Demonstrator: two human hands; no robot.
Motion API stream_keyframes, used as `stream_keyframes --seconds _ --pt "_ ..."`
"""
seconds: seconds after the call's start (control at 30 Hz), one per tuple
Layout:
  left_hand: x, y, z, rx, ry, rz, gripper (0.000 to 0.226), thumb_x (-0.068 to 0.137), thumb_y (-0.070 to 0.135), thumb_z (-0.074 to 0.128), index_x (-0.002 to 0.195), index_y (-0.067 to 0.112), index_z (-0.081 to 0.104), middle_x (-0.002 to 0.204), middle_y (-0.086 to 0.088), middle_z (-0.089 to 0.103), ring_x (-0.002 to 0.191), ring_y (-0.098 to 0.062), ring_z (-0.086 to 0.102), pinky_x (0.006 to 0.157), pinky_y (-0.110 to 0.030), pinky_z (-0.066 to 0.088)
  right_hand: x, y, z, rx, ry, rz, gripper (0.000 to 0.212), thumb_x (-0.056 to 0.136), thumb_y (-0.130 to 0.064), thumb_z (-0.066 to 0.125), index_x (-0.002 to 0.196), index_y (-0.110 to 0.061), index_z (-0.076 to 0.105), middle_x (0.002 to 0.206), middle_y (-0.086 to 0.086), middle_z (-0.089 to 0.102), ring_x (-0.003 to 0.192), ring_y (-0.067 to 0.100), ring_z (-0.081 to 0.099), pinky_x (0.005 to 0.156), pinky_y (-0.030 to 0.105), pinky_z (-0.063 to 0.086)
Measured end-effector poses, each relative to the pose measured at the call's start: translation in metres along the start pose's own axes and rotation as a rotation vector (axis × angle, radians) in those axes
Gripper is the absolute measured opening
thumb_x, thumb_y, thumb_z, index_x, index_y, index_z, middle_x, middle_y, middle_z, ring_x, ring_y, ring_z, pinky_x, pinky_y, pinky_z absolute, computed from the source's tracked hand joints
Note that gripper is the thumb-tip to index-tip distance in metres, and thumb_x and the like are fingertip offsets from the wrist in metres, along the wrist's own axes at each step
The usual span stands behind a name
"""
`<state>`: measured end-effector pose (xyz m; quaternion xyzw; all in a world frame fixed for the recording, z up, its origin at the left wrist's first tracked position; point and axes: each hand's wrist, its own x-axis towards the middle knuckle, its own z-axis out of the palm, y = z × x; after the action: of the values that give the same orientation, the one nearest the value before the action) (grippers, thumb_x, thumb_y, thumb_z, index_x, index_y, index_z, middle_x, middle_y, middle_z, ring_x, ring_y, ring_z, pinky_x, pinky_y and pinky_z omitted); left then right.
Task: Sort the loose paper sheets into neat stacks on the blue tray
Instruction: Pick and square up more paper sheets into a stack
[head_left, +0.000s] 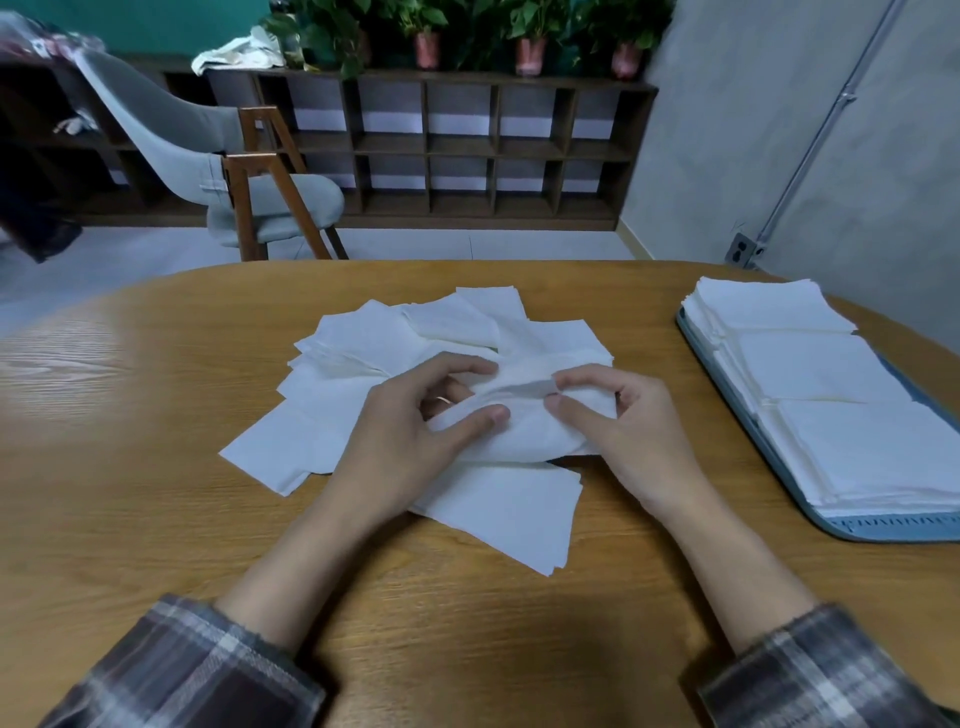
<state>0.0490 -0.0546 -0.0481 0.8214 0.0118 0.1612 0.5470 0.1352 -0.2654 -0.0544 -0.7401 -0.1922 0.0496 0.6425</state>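
Three stacks (815, 369) fill the blue tray (893, 526); a loose pile (363, 343) remains, by my guess. The left hand (410, 436) and right hand (628, 431) pinch one sheet (519, 436).

The left hand (410, 441) and right hand (631, 436) pinch a white sheet (519, 421) over the loose pile (363, 343); filled blue tray (893, 527) at three o'clock.

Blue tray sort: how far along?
Done: three neat stacks sit on the blue tray. In hand: the left hand and right hand pinch one crumpled sheet. Left: a sizeable loose pile spread on the table. Looks partway, not near finished.
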Motion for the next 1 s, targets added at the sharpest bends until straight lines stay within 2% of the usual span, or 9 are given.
stream_keyframes --seconds 0.1,0.17,0.3,0.47,0.57,0.7,0.83,0.93,1.0 --pt "0.003 0.002 -0.008 -0.041 0.054 -0.066 0.034 0.088 0.023 0.085 0.116 0.037 0.072 0.083 0.001 0.076 0.089 -0.006 0.071 0.076 -0.013 0.044 0.003 0.002 -0.007 0.064 0.078 0.043 0.016 0.092 -0.013 0.081 0.100 -0.026 0.081 0.109 -0.008 0.080 0.107 0.013 0.074 0.098 0.037 0.055" --pt "0.004 0.006 -0.012 -0.113 0.082 -0.085 0.035 0.088 0.019 0.085 0.117 0.032 0.072 0.086 0.000 0.079 0.085 -0.006 0.073 0.069 -0.011 0.045 0.002 0.001 -0.007 0.123 0.018 0.068 0.019 0.093 -0.013 0.078 0.109 -0.024 0.079 0.115 -0.002 0.080 0.110 0.020 0.075 0.103 0.046 0.055" --pt "0.002 0.012 -0.010 -0.141 0.100 -0.089 0.036 0.086 0.013 0.085 0.118 0.025 0.073 0.087 -0.003 0.080 0.062 0.003 0.065 0.060 -0.008 0.043 -0.003 -0.005 0.000 0.147 -0.123 0.033 0.038 0.096 -0.011 0.075 0.131 -0.024 0.068 0.124 -0.001 0.075 0.117 0.020 0.072 0.099 0.043 0.056" --pt "0.003 0.008 -0.010 -0.151 0.084 -0.105 0.038 0.085 0.017 0.087 0.117 0.030 0.072 0.086 -0.002 0.080 0.079 -0.012 0.075 0.065 -0.018 0.051 -0.006 -0.006 0.002 0.127 -0.216 -0.036 0.065 0.096 -0.014 0.076 0.143 -0.049 0.049 0.137 -0.003 0.068 0.126 0.020 0.066 0.102 0.043 0.056" --pt "0.003 0.007 -0.009 -0.149 0.073 -0.108 0.038 0.085 0.018 0.087 0.117 0.031 0.072 0.087 -0.003 0.080 0.083 -0.017 0.077 0.069 -0.025 0.056 -0.007 -0.006 0.004 0.093 -0.244 -0.081 0.065 0.097 -0.012 0.074 0.146 -0.043 0.048 0.140 -0.013 0.063 0.127 0.017 0.064 0.102 0.043 0.056" --pt "0.003 0.005 -0.007 -0.146 0.057 -0.115 0.037 0.085 0.018 0.087 0.116 0.032 0.072 0.087 -0.003 0.079 0.085 -0.018 0.077 0.076 -0.035 0.060 -0.007 -0.006 0.005 0.057 -0.245 -0.110 0.046 0.099 -0.002 0.069 0.136 -0.030 0.061 0.130 -0.009 0.068 0.121 0.017 0.066 0.099 0.035 0.056" --pt "0.004 0.000 -0.003 -0.064 0.068 -0.088 0.036 0.084 0.022 0.088 0.114 0.035 0.072 0.095 0.005 0.077 0.093 -0.007 0.072 0.077 -0.022 0.053 -0.006 -0.005 0.005 -0.033 -0.233 -0.112 0.026 0.101 0.003 0.063 0.110 -0.016 0.078 0.113 -0.013 0.077 0.112 0.005 0.068 0.090 0.016 0.048" --pt "0.005 -0.004 -0.001 0.007 0.101 -0.086 0.038 0.085 0.033 0.087 0.118 0.041 0.070 0.121 0.015 0.067 0.113 0.000 0.064 0.089 -0.018 0.051 -0.004 -0.003 0.001 0.057 -0.178 -0.080 0.024 0.099 0.002 0.066 0.107 -0.015 0.081 0.114 -0.007 0.079 0.116 0.009 0.069 0.095 0.023 0.050" --pt "0.005 0.001 -0.002 -0.114 0.042 -0.148 0.037 0.089 0.031 0.083 0.122 0.039 0.069 0.120 0.012 0.071 0.108 -0.007 0.071 0.087 -0.023 0.057 -0.003 -0.001 -0.003 0.172 -0.152 -0.061 0.025 0.098 0.000 0.068 0.108 -0.019 0.082 0.120 0.000 0.078 0.122 0.018 0.068 0.101 0.036 0.050"
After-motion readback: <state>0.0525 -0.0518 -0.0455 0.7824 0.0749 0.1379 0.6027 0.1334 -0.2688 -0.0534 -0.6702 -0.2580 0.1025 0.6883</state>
